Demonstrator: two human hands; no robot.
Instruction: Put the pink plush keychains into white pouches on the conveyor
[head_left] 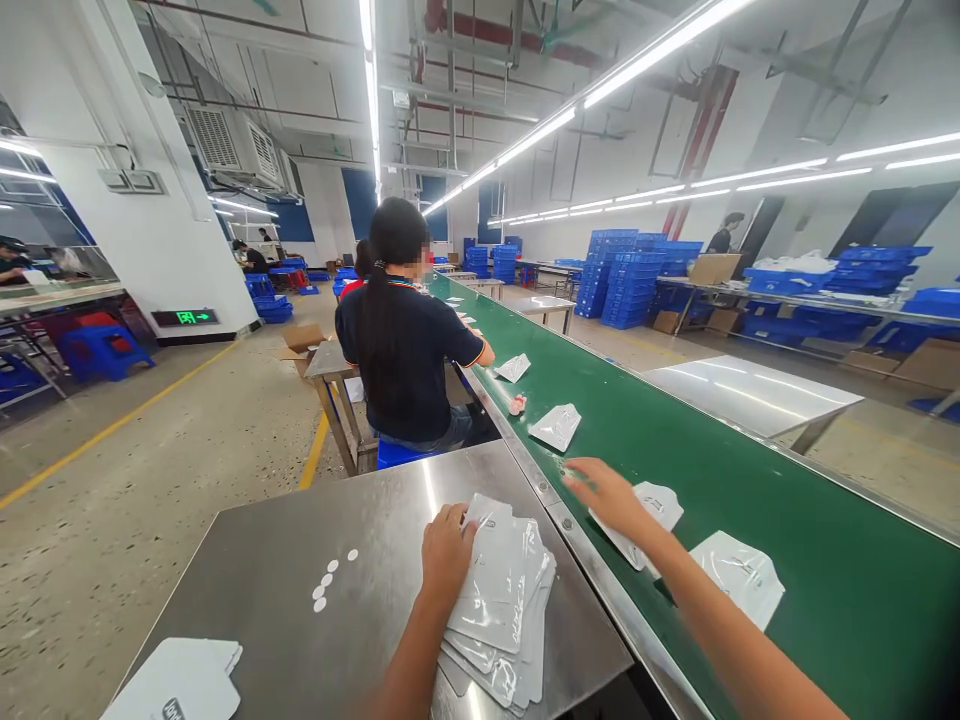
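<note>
While the left hand (446, 548) rests flat, fingers spread, on the pouch stack (499, 610) to pin it to the steel tabletop (300, 560), the right hand (609, 495) reaches open over a pouch (654, 508) on the green belt (750, 480), gripping nothing.

Your near table (300, 560) is brushed shiny steel, pouches (499, 610) are glossy white plastic, belt (750, 480) is smooth matte green, floor (150, 470) is speckled concrete.
</note>
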